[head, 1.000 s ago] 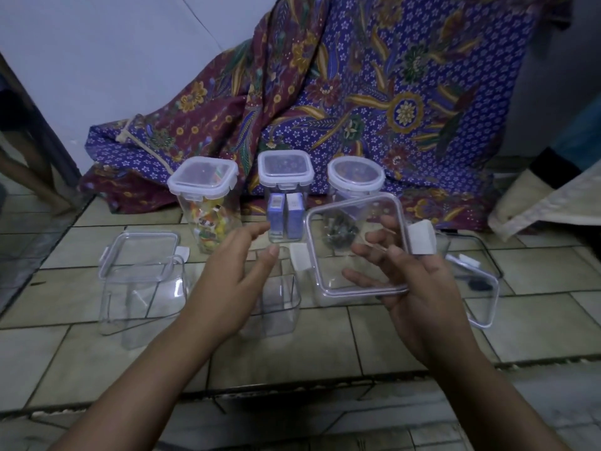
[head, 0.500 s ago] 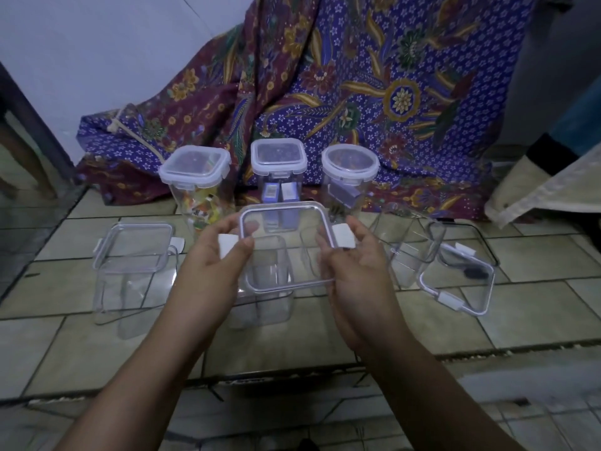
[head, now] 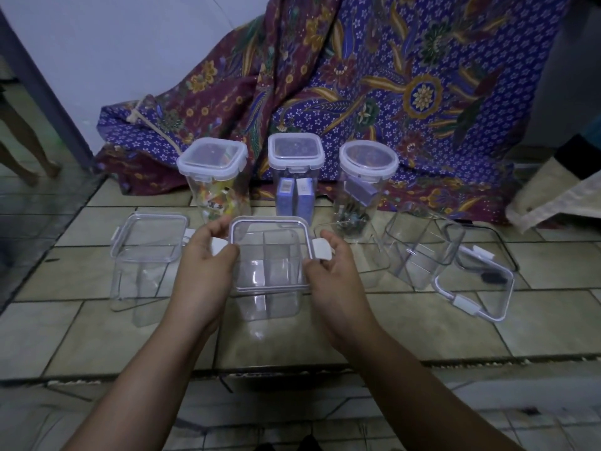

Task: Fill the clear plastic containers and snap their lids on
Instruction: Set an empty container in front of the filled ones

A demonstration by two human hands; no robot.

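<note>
A: Left to right, go. Far left?

B: Empty clear square plastic container (head: pixel 143 271) on the tiled floor (head: pixel 422 320), clear lid (head: pixel 149 236) resting on top, white latches flipped out, not snapped.

A: Back row?

B: Three closed ones against the patterned batik cloth (head: pixel 374 76). Left square clear jar (head: pixel 216 180) has colourful small pieces inside, can't tell what. Middle square clear jar (head: pixel 296 175) holds two blue-and-white boxes standing upright. Right round clear jar (head: pixel 362 187) has a pale boxy item tilted over dark small bits at the bottom.

A: Centre?

B: Clear divided container (head: pixel 268 288) standing on the floor. Clear square lid with white rim (head: pixel 270 252) sits over its mouth. Left hand (head: pixel 201 271) pinches the lid's left edge by the white latch, thumb and fingers closed on it. Right hand (head: pixel 331 275) grips the right edge at the other white latch, same clamp. Latches stick out sideways, not snapped down.

A: Anything in it?

B: Nothing visible, just the inner partition.

A: Right side?

B: Empty clear container tipped on its side (head: pixel 419 245), mouth facing up-right. Just beside it a loose clear lid with white latch (head: pixel 474 288) flat on the floor, with a small dark object seen through it.
</note>
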